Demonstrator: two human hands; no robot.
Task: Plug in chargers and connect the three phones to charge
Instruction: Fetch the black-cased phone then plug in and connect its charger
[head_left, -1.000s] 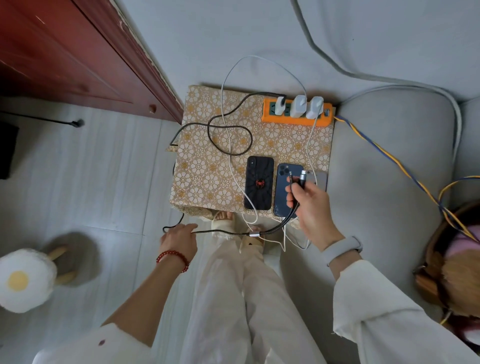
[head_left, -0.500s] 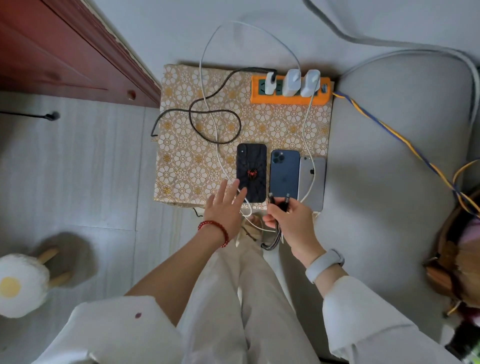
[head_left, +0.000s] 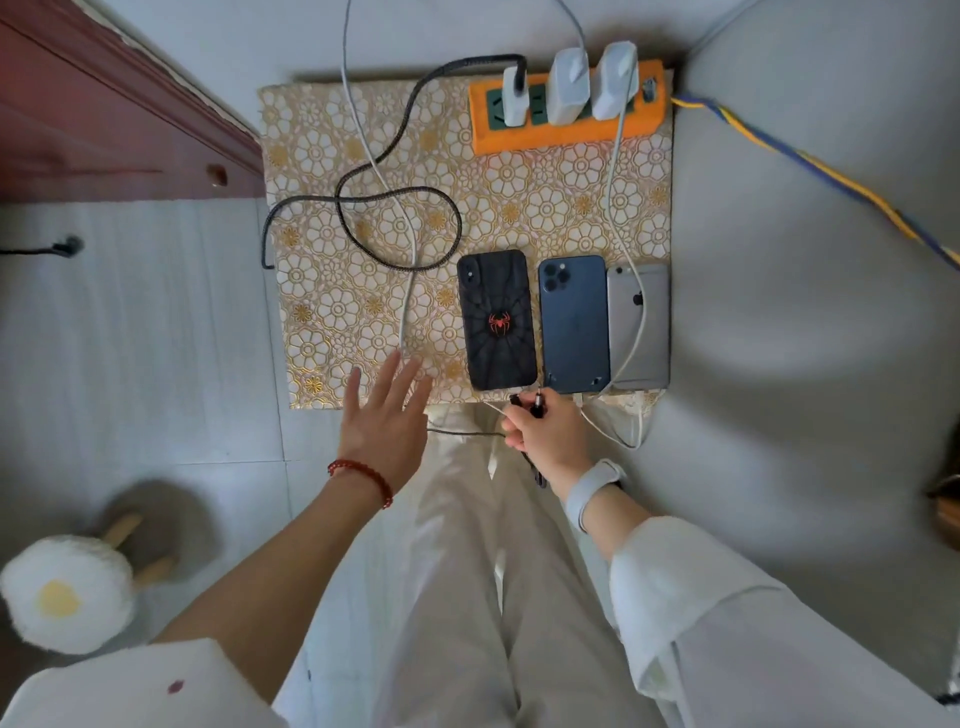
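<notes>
Phones lie side by side at the near edge of the table (head_left: 322, 291), backs up, w/ charging ends toward us so the plugs go in easily. We see the black phone (head_left: 497, 319), the blue phone (head_left: 574, 325) and the silver phone (head_left: 640, 322).

All three chargers (head_left: 569, 85) already sit in the orange power strip (head_left: 566, 127) at the far edge. So the wall side looks done, and what's left is the phone side.

Our right hand (head_left: 545, 436) pinches the plug tips of the black cable (head_left: 400, 202), right by the bottoms of the black and blue phones. We think it's picking which tip fits. We can't tell which phone it goes to.

Our left hand (head_left: 384, 421) is spread flat, fingers straight, holding nothing, over the table's near edge just left of the black phone. We guess it's there to steady that phone.

One white cable (head_left: 626, 244) lies across the silver phone and loops back to its bottom end. It may be in already, but we can't tell. Another white cable (head_left: 405, 291) runs down toward the black phone.
</notes>
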